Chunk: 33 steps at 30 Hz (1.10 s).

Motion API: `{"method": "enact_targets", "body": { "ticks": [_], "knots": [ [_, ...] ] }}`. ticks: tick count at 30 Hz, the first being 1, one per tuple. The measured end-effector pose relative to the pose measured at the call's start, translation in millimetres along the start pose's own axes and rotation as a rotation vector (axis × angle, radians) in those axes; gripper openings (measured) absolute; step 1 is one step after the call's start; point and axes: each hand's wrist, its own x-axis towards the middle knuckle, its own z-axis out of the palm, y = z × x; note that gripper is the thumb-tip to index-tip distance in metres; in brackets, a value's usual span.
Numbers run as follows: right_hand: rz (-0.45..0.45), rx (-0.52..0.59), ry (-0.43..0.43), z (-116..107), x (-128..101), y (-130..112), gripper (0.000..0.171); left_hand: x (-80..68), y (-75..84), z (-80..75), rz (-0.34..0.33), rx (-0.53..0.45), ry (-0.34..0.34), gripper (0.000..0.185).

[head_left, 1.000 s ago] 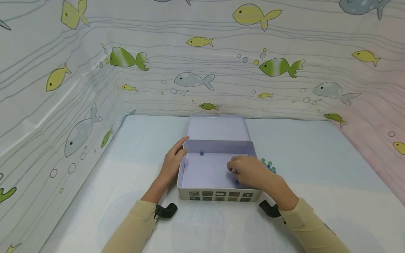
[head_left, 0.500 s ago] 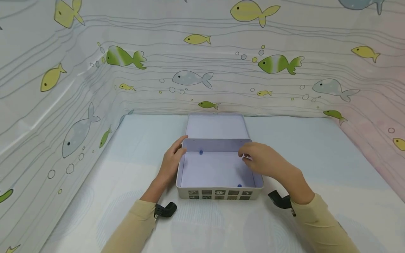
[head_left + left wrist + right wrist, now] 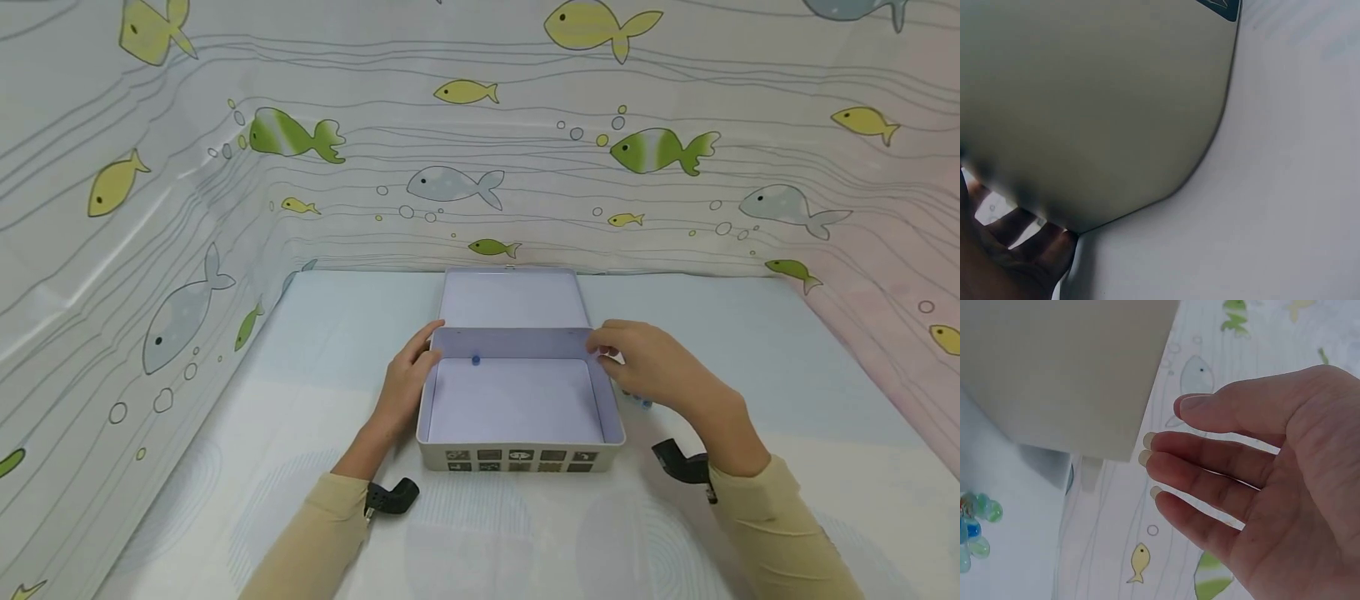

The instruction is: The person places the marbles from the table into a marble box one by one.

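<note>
An open rectangular box [image 3: 517, 400] with pale lilac insides stands in the middle, its hinged lid [image 3: 513, 298] tipped back behind it. My left hand [image 3: 405, 379] holds the box's left side, thumb at the rim; in the left wrist view its fingers [image 3: 1041, 244] reach round the corner. One small blue marble [image 3: 476, 360] lies inside by the back wall. My right hand [image 3: 656, 367] hovers over the box's back right corner. In the right wrist view its fingers [image 3: 1204, 475] are loosely bent with nothing between them.
Several clear green and blue marbles [image 3: 975, 528] lie on the table right of the box, partly hidden by my right hand in the head view. A fish-patterned sheet [image 3: 375, 125] rises behind the pale tabletop [image 3: 360, 317]. Each wrist carries a black camera [image 3: 393, 497].
My right hand has moved right and back from inside the box to its back right corner. A second blue marble near the front right has gone from view. The left hand stays put.
</note>
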Motion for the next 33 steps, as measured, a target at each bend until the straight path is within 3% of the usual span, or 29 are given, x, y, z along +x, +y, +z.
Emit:
{"method": "enact_targets", "body": {
  "ticks": [6,19,23,30,33],
  "knots": [
    [0.045,-0.003,-0.025,-3,0,11,0.02,5.8,-14.2,1.2,0.027,0.014,0.027,0.046],
    [0.163,0.007,-0.157,7,-2,41,0.026,6.3,-15.5,2.7,0.037,-0.001,0.024,0.047],
    [0.196,0.014,-0.203,11,-4,47,0.025,3.7,-8.7,0.3,0.011,-0.014,0.006,0.047],
    [0.251,0.018,-0.243,23,-5,62,0.024,-11.3,21.6,-2.6,0.012,0.013,-0.011,0.051],
    [0.263,0.023,-0.252,26,-6,67,0.022,-13.4,24.8,-2.7,0.015,0.015,-0.014,0.05]
  ]
}}
